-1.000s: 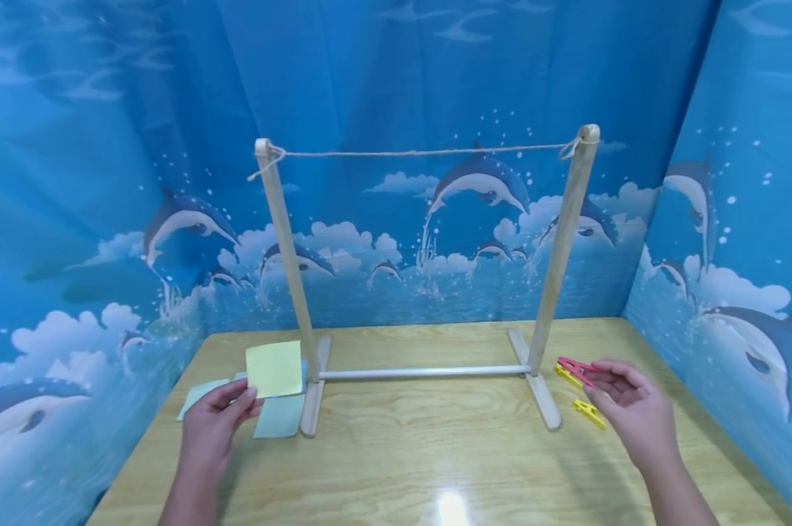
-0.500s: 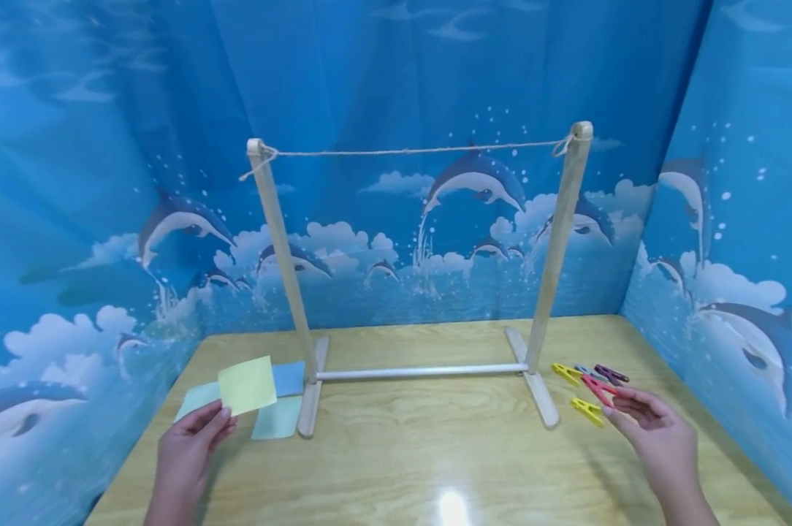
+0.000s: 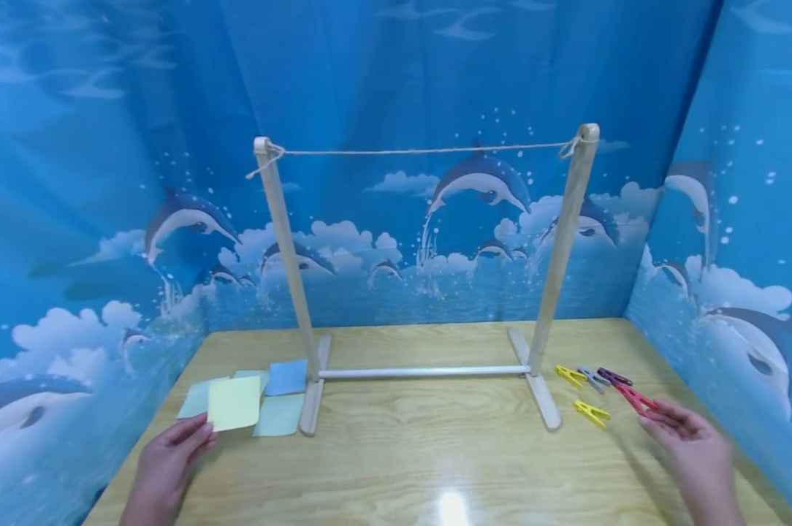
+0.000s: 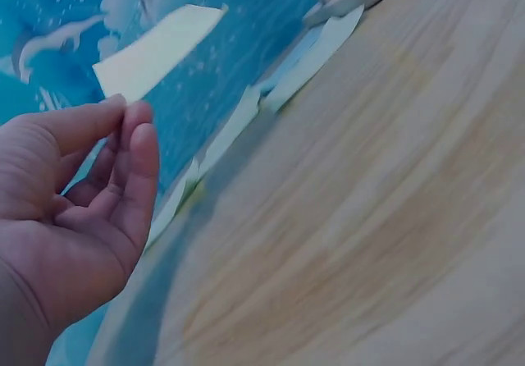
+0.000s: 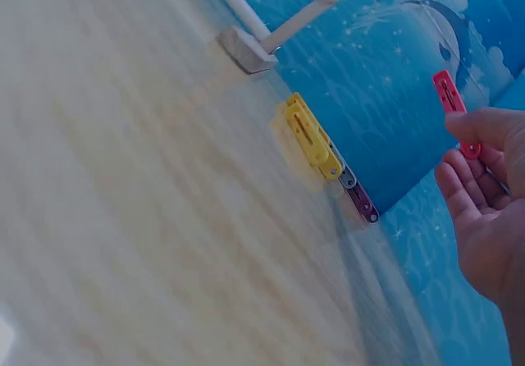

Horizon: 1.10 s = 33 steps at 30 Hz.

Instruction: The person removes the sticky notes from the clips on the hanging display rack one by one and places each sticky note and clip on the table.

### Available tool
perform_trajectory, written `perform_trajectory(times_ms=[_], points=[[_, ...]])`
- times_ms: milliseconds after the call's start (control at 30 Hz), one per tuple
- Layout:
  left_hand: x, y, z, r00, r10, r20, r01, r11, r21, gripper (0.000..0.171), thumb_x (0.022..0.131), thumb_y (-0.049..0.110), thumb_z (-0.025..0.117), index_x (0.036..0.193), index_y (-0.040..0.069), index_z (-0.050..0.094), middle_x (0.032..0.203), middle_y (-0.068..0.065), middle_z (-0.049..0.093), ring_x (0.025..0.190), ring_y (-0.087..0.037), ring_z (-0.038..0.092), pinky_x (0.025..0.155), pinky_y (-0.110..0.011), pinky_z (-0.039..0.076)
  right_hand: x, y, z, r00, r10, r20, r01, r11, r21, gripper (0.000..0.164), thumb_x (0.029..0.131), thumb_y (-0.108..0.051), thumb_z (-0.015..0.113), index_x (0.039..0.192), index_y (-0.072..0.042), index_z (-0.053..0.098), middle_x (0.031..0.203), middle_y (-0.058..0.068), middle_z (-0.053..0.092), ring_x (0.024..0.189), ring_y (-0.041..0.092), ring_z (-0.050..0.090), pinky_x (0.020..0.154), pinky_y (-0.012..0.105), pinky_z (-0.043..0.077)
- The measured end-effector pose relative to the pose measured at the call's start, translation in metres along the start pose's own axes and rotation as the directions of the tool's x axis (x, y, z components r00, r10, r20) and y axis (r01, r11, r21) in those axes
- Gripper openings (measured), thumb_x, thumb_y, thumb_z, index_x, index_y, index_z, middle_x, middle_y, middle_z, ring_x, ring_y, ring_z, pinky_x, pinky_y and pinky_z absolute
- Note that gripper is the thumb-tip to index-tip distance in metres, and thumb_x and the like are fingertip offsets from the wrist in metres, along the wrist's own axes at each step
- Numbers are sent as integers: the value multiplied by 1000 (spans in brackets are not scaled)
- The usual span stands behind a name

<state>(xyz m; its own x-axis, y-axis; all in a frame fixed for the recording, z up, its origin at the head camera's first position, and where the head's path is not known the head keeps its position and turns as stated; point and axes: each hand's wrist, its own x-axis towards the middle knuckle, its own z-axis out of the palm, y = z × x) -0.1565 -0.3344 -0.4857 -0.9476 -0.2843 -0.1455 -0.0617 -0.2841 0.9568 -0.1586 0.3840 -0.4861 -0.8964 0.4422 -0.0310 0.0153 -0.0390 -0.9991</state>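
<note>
Between thumb and fingers, my left hand (image 3: 172, 467) pinches a yellow sticky note (image 3: 234, 404) by its lower corner, held above the table. Beneath and behind it lie pale green notes (image 3: 279, 415) and a blue note (image 3: 287, 378). At the right, my right hand (image 3: 692, 453) pinches a red clothespin (image 3: 636, 400), raised off the table in the right wrist view. Near it on the table are two yellow clothespins (image 3: 591, 414), a grey-blue clothespin (image 3: 592, 379) and a dark purple clothespin (image 3: 614, 376).
A wooden stand (image 3: 554, 277) rises in the middle, with a string (image 3: 422, 152) tied between its two posts and a white bar (image 3: 422, 372) low down. Blue dolphin-print curtains (image 3: 383, 88) enclose the back and sides of the wooden table (image 3: 383, 467).
My left hand has drawn the yellow note left and down, uncovering the blue note. My right hand has moved right and down with the red clothespin, away from the others.
</note>
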Motion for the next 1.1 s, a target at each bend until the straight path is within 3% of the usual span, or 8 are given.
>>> perform_trajectory(times_ms=[100,200,300,400,567,700,933,1100], points=[[5,-5,-8,999,-21,30,20,999,25,28,89,0,69,87,27,77,91,8,71,82,-11,70,81,-24,56,1,1,-7,998,48,-31,-46,997,62,40,77,-5,83,112,-17,69,88,-11,71,80,3,68,71,19,56],[6,-6,-19,999,-23,40,22,999,39,30,89,-2,69,88,27,77,91,8,71,82,-11,71,80,-24,56,6,4,-5,993,104,-50,-101,994,51,36,77,-5,82,108,-19,70,86,-12,70,78,3,68,71,19,56],[8,-8,-22,998,-31,46,28,998,54,31,88,-3,69,88,27,77,91,8,71,83,-11,71,80,-24,56,11,7,-8,986,150,-75,-157,982,-105,27,80,-16,82,102,-26,70,83,-19,68,76,-1,65,67,17,55],[11,-8,-22,999,-44,20,42,994,105,30,87,0,71,87,30,76,90,9,71,83,-11,71,80,-24,56,17,12,-12,981,177,-74,-191,941,-279,26,82,-26,81,104,-27,69,82,-23,65,75,-3,62,63,20,54],[14,-8,-19,998,-61,-9,61,978,200,31,86,2,73,87,33,74,88,11,71,83,-11,70,80,-26,57,26,19,-16,983,185,-6,-164,851,-499,54,84,-38,78,126,-8,61,89,-17,66,75,-3,58,62,26,50],[15,-7,-18,997,-80,-23,83,959,271,33,87,0,72,87,33,71,87,12,70,82,-10,70,80,-26,57,30,24,-16,981,191,8,-155,816,-557,71,80,-43,80,132,0,56,93,-8,68,75,0,57,62,26,50],[19,-6,-18,996,-88,-32,94,934,346,27,83,1,76,92,26,70,88,10,70,80,-12,70,77,-27,58,34,28,-13,995,102,-4,-82,769,-634,66,80,-35,82,128,4,58,87,-3,69,71,3,58,61,22,46],[18,-7,-18,994,-100,-47,110,926,362,24,82,1,77,92,23,72,87,8,70,79,-11,70,76,-27,58,35,26,-13,997,76,23,-40,732,-680,62,81,-32,81,125,7,59,85,0,69,71,9,59,61,25,46]])
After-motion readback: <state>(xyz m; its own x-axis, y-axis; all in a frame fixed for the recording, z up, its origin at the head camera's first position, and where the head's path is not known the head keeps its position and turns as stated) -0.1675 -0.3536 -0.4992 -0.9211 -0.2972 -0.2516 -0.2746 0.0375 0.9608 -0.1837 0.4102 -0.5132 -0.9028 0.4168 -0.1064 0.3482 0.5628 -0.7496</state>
